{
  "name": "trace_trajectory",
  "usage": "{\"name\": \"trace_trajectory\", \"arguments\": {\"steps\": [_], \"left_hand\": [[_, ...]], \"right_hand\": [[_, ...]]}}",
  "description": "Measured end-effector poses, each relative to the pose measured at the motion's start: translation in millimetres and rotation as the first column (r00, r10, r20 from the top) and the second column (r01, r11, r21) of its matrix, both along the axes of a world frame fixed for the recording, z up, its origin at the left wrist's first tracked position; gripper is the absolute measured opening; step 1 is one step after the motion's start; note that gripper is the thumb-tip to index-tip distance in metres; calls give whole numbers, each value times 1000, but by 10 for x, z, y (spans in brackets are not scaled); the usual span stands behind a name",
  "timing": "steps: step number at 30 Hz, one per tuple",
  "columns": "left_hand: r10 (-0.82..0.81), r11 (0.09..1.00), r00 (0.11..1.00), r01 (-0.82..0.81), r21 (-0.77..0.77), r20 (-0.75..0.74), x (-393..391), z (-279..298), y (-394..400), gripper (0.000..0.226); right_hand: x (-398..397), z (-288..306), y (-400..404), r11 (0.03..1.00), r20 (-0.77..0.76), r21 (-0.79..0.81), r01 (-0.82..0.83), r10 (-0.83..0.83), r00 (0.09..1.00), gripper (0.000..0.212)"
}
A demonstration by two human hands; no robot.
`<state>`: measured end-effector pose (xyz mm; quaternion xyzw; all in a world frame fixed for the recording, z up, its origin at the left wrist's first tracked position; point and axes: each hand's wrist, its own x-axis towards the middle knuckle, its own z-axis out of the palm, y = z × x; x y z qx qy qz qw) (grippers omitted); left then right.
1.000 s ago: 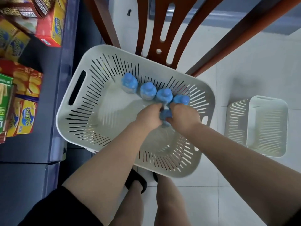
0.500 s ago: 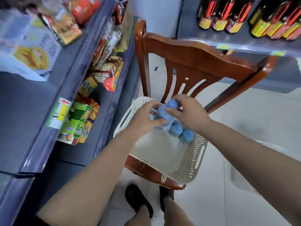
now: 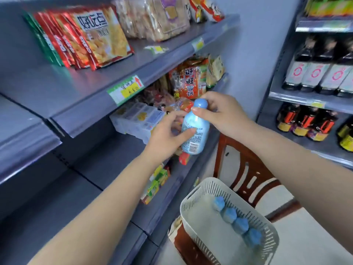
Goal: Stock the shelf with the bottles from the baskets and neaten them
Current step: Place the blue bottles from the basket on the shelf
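A small light-blue bottle (image 3: 193,129) with a blue cap is held upright in front of the grey shelf (image 3: 91,104). My left hand (image 3: 168,134) grips its body from the left, thumb across the label. My right hand (image 3: 219,113) pinches its neck just under the cap. Below at the right, a white slotted basket (image 3: 200,222) sits on a wooden chair (image 3: 246,169) and holds several blue-capped bottles (image 3: 235,220) in a row along its far wall.
The grey shelves on the left carry snack bags (image 3: 91,37), white boxes (image 3: 137,119) and small green cartons (image 3: 156,184). A bare stretch of the middle shelf (image 3: 107,161) lies left of my hands. Dark sauce bottles (image 3: 315,75) fill the right rack.
Both hands lifted one bottle out of the basket and raised it to shelf height. My view swung up from the basket to the shelves.
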<state>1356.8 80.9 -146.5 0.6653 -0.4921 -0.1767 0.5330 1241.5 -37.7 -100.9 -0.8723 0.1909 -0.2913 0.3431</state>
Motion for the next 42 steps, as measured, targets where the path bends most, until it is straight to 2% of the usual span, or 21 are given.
{"name": "trace_trajectory", "arguments": {"steps": [3,5,9,11,16,18,25,27,29,31,33,36,38,40,42], "left_hand": [[92,993,994,-87,-75,63,131,419,334,32],[172,981,979,-159,-113,108,208,660,554,28],[331,934,926,-294,-201,184,313,1092,997,25],[389,907,901,-338,-249,192,322,1284,1216,25],[534,825,821,-454,-337,203,293,1556,1728,29],[608,778,766,-522,-349,210,292,1589,1919,35],[812,565,451,-766,-306,370,164,1613,2383,57],[855,482,363,-820,-309,371,170,1609,2431,62],[885,421,311,-853,-309,346,218,1596,2489,64],[893,411,314,-860,-303,323,280,1569,2563,55],[884,444,362,-850,-285,296,322,1542,2646,39],[854,520,492,-808,-276,167,379,1524,2786,24],[801,596,583,-760,-260,133,425,1512,2882,24],[767,640,625,-731,-235,147,461,1486,2957,26],[760,649,633,-726,-227,147,483,1458,2992,28]], "right_hand": [[264,393,232,995,93,-33,-99,102,990,49],[424,633,393,984,154,-39,-173,177,972,49],[685,1067,736,947,233,-38,-319,319,919,24],[825,1274,917,927,276,-45,-372,369,887,20],[1135,1620,1389,875,374,-37,-482,460,806,50],[1227,1703,1576,856,405,-44,-516,487,774,57],[1466,1868,2197,856,453,-93,-509,491,744,37],[1531,1872,2348,854,444,-93,-512,496,746,39],[1597,1868,2469,837,434,-67,-543,515,740,41],[1643,1873,2547,811,396,-49,-583,551,734,42],[1667,1876,2565,733,298,3,-680,648,700,38],[1708,1815,2508,516,88,138,-845,844,530,22],[1754,1722,2462,401,-8,192,-896,913,408,18],[1803,1632,2449,308,-12,244,-919,949,315,22],[1852,1564,2464,267,51,272,-925,955,291,26]]}}
